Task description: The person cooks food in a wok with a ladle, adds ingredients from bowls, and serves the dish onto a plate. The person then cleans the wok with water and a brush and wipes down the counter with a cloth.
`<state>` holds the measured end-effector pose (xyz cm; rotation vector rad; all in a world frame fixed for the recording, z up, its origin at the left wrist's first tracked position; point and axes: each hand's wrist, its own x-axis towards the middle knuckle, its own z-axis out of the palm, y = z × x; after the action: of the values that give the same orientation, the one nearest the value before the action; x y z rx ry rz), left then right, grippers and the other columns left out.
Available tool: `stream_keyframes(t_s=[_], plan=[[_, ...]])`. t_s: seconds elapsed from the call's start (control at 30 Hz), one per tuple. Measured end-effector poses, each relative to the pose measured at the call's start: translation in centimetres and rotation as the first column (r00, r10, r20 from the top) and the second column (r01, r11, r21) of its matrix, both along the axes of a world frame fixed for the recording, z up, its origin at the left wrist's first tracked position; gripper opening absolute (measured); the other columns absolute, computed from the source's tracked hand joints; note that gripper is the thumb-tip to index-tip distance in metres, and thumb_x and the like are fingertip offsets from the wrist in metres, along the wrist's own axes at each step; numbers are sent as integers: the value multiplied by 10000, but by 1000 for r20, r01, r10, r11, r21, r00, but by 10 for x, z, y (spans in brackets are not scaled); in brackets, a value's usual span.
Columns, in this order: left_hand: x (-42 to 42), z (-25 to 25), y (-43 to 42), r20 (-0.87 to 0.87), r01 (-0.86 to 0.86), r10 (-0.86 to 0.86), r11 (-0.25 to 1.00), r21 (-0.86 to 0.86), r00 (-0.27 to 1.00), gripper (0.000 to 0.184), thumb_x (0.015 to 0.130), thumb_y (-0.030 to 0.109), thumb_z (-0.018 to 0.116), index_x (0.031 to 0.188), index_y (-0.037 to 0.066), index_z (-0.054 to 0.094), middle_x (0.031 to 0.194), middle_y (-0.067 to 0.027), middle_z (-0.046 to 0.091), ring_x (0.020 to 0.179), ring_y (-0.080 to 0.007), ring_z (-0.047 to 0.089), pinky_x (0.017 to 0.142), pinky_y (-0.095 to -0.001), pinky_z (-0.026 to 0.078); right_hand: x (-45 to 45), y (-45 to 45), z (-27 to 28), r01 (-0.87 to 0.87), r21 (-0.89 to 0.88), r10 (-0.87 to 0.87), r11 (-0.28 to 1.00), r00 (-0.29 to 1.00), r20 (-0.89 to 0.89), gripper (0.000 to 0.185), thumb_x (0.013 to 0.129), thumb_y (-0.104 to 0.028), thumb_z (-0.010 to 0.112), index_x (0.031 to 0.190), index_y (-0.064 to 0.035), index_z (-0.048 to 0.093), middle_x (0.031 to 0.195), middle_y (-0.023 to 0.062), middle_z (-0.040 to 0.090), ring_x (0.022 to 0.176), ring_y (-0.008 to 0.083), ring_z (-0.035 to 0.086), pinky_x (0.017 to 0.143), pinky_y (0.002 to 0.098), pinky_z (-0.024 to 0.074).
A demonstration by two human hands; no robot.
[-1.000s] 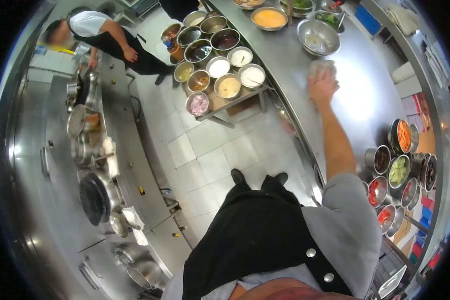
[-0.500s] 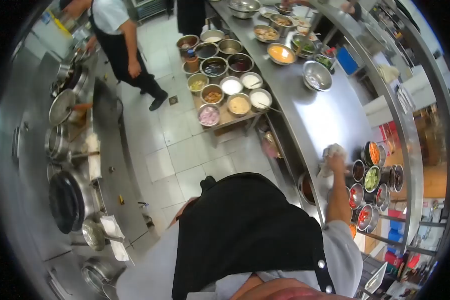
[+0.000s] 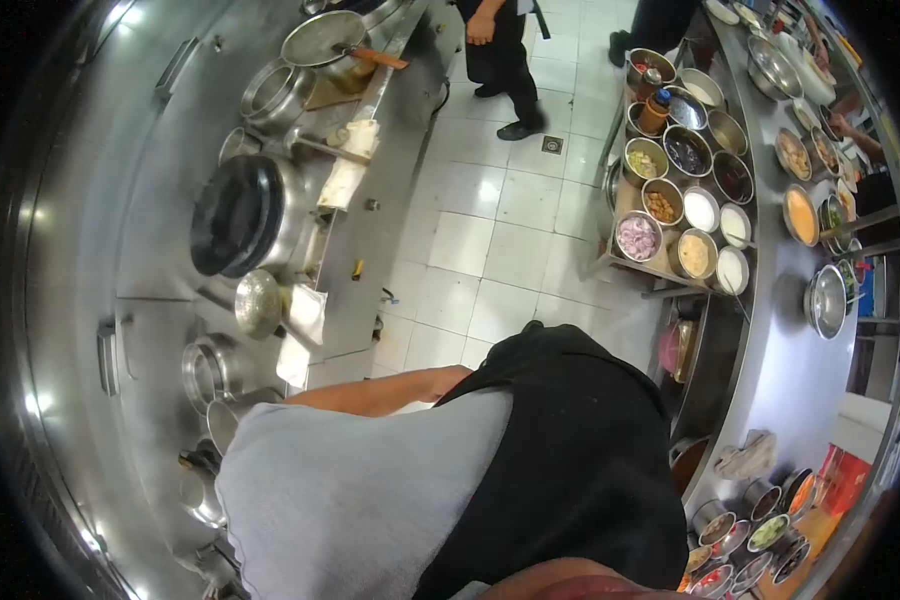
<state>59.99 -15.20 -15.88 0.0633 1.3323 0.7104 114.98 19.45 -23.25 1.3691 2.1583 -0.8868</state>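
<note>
My left forearm reaches across in front of my body, and my left hand (image 3: 450, 381) is at the edge of my black apron (image 3: 570, 440). The apron hides its fingers, so what it holds, if anything, does not show. My right hand is out of view. A crumpled greyish cloth (image 3: 747, 456) lies on the steel counter (image 3: 785, 385) at the right, with no hand on it. Close by it stand small steel pots of cut vegetables, among them one of green pieces (image 3: 768, 533).
At left runs a stove line with a black wok (image 3: 235, 215), a ladle (image 3: 259, 303) and a strainer (image 3: 322, 40). Ahead, a low table holds several ingredient bowls, one with pink pieces (image 3: 638, 236). A co-worker (image 3: 500, 60) stands in the tiled aisle (image 3: 470, 240).
My view has swung left toward the stove. My right hand has let go of the cloth and left the view; the cloth stays on the counter. My left forearm has come into sight.
</note>
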Motion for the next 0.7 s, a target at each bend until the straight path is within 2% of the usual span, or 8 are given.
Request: stream_keyframes(t_s=[0.03,0.17,0.4,0.47,0.5,0.57,0.6,0.7], plan=[[2,-3,4,0,-62,62,998,-25,998,378,1001,292,616,1258,39,732,1231,-109,727,1008,-188,668,864,-367,554,1,-1,1,8,8,-8,1000,1000,3,367,1004,-244,576,1227,34,666,1116,247,715,1017,425,679,943,487,532],[3,-30,2,-174,151,-150,989,-11,973,382,975,287,643,1236,23,733,1171,-111,745,979,-202,650,846,-384,543,8,-8,5,27,37,-27,999,1000,-2,371,1008,-248,569,1235,30,661,1138,244,710,1042,414,674,950,484,530],[-21,-48,1,-120,482,-468,864,147,875,388,948,328,651,1183,33,740,1139,-163,745,1026,-315,669,876,-443,546,3,-10,13,68,111,-63,992,997,-45,376,1014,-255,556,1249,22,652,1178,237,700,1084,395,666,963,477,526],[-40,-64,20,-246,683,-640,707,182,728,390,940,340,654,1168,36,742,1130,-178,745,1039,-347,674,885,-460,547,0,-1,6,68,136,-60,988,996,-65,378,1016,-257,553,1254,20,650,1189,236,697,1096,390,664,966,475,525],[-51,-71,38,-381,797,-708,582,161,594,391,936,346,655,1160,37,743,1125,-186,745,1046,-363,677,889,-468,547,-3,7,3,58,152,-48,987,996,-69,379,1016,-258,551,1256,19,649,1195,235,696,1102,387,663,968,475,524],[-71,-56,82,-683,934,-707,343,-105,182,394,928,357,657,1145,40,745,1116,-201,745,1059,-396,682,898,-485,548,-8,16,-4,70,172,-59,983,996,-72,380,1018,-260,547,1260,17,646,1206,233,693,1114,382,661,972,473,523],[-67,-4,107,-690,845,-718,422,-328,91,405,923,374,662,1149,47,740,1146,-206,736,1084,-424,670,912,-502,548,-11,19,-7,69,184,-57,981,996,-69,381,1019,-261,545,1262,16,645,1212,232,691,1120,379,659,973,472,523],[-75,20,156,-964,679,-249,724,-122,93,440,929,325,683,1274,54,704,1219,-203,716,1035,-412,695,935,-503,546,-17,31,-12,61,218,-43,974,996,-84,384,1022,-264,540,1268,13,641,1229,229,687,1138,371,656,979,469,521]])
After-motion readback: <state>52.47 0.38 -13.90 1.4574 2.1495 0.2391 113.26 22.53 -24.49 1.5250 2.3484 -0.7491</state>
